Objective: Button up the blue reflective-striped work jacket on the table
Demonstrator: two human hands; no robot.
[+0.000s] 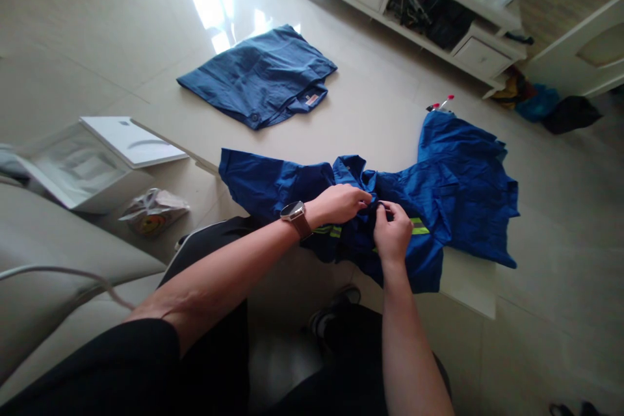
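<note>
Workwear [353, 242], bright blue with yellow-green bands, lies rumpled at the near centre; from here I see the left hand [340, 203] and right hand [392, 232] both pinching its cloth. Farther off, leftward, lies a duller blue garment [263, 75].

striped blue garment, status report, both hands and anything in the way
Left hand and right hand pinching cloth. Striped blue garment rumpled. Nothing seen blocking the hands; folded darker garment lies apart.
</note>
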